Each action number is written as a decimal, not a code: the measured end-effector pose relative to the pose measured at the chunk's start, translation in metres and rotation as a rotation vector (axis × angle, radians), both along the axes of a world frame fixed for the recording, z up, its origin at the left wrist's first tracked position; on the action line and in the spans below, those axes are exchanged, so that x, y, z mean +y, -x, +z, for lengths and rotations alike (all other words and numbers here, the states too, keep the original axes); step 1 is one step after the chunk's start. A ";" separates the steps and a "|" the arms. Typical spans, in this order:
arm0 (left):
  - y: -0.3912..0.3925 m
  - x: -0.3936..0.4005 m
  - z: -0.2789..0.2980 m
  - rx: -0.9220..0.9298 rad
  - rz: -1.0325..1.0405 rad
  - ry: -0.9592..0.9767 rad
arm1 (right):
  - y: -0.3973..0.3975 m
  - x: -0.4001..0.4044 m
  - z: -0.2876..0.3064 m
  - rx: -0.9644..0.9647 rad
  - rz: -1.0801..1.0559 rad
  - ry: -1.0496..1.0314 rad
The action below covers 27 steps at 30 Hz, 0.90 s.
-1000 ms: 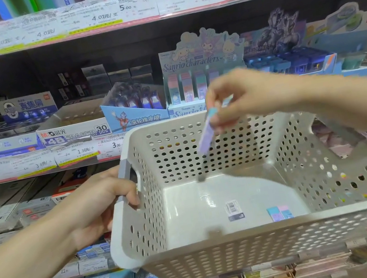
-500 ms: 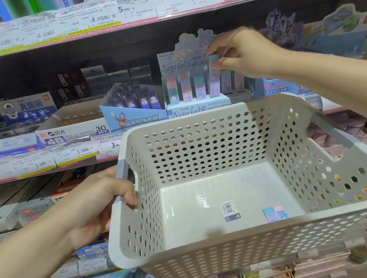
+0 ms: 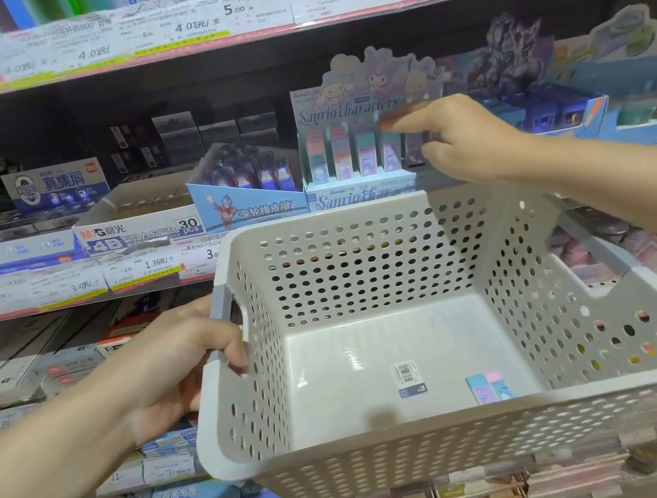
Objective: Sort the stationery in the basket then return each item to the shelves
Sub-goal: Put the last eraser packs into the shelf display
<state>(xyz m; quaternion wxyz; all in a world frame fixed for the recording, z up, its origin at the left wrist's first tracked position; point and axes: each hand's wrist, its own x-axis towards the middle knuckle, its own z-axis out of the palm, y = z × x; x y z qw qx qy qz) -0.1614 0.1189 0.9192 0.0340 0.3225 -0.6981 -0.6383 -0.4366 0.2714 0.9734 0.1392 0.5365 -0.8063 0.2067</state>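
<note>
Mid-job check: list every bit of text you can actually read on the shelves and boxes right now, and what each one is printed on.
"Sanrio characters": pastel display box
"M&G", "4B", "ERASER", "30 pcs": white eraser box
"真集屑": blue-and-white box
"滚轮橡皮擦": blue angled box
"1.36元/个": middle-shelf price tag
"5.00", "3.00", "4.0元": top-shelf price tags
Too small or blurred: the barcode sticker in the basket, fine print on tags, lower-shelf labels.
</note>
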 end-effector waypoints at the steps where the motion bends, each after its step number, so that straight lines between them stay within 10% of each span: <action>1: -0.001 -0.001 0.000 -0.007 0.004 0.006 | 0.000 0.001 0.004 0.006 -0.004 -0.016; 6: -0.001 -0.002 0.001 -0.007 -0.005 0.009 | -0.028 0.010 -0.003 0.194 0.122 0.089; 12: 0.004 0.003 0.002 0.008 -0.017 0.002 | -0.070 0.011 -0.057 0.011 0.118 -1.177; 16: 0.006 0.005 0.003 0.014 -0.004 0.018 | -0.072 0.021 -0.083 0.052 0.194 -1.621; 27: 0.006 0.009 0.004 0.042 -0.002 -0.023 | -0.063 0.020 -0.100 -0.082 0.188 -1.361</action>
